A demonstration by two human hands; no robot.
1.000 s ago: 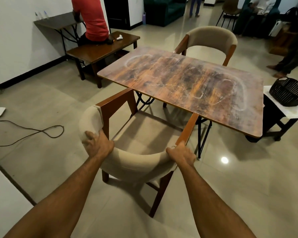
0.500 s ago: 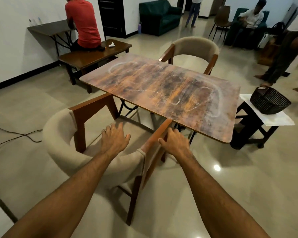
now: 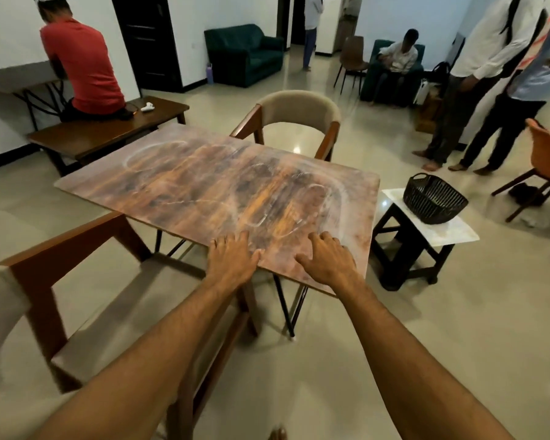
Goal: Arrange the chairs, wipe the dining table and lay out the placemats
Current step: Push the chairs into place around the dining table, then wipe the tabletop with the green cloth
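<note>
The left hand (image 3: 232,258) and right hand (image 3: 326,262), fingers loosely spread and holding nothing, lie over the near edge of the streaked, brown wood-grain rectangular dining table (image 3: 204,185). The beige-cushioned wooden armchair (image 3: 61,249) stands to their left.

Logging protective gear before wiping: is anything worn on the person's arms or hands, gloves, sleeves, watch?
Nothing worn shows. The left hand and right hand are ungloved; the left forearm and right forearm are bare to the frame edge, with no sleeve, watch or band. No ring is apparent.
</note>
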